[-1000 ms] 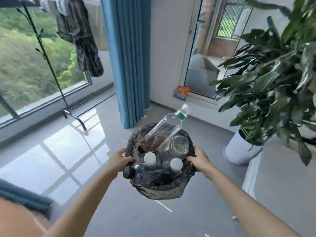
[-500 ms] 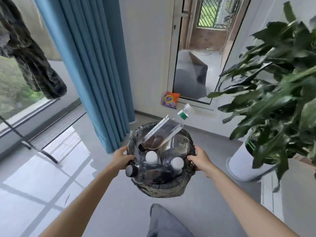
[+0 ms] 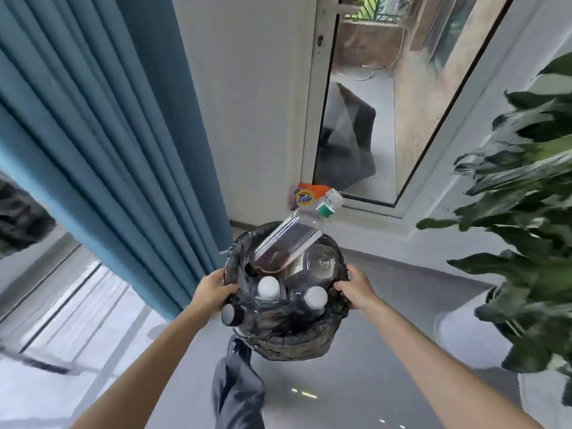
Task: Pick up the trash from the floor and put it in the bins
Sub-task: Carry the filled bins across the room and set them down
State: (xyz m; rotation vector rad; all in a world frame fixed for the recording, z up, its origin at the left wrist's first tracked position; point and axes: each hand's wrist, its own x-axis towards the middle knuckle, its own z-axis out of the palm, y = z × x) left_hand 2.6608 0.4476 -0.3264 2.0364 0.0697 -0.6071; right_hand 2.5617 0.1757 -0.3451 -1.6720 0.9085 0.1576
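I carry a round bin (image 3: 297, 342) lined with a black bag, held off the floor in front of me. My left hand (image 3: 212, 291) grips its left rim and my right hand (image 3: 356, 287) grips its right rim. Several clear plastic bottles fill it: a long bottle with a green band (image 3: 297, 233) sticks out toward the far right, and white-capped bottles (image 3: 268, 287) lie near me. An orange Tide packet (image 3: 306, 196) lies on the floor by the door frame, partly hidden behind the long bottle.
A blue curtain (image 3: 108, 134) hangs at the left. A white-framed glass door (image 3: 371, 119) stands ahead. A big leafy plant (image 3: 526, 212) in a white pot (image 3: 458, 326) fills the right side. My trouser leg (image 3: 238, 388) shows below the bin on the grey floor.
I have walked forward toward the door with the bin; the curtain, door and Tide packet are closer. Both hands keep the same grip on the rim. My leg has stepped into view.
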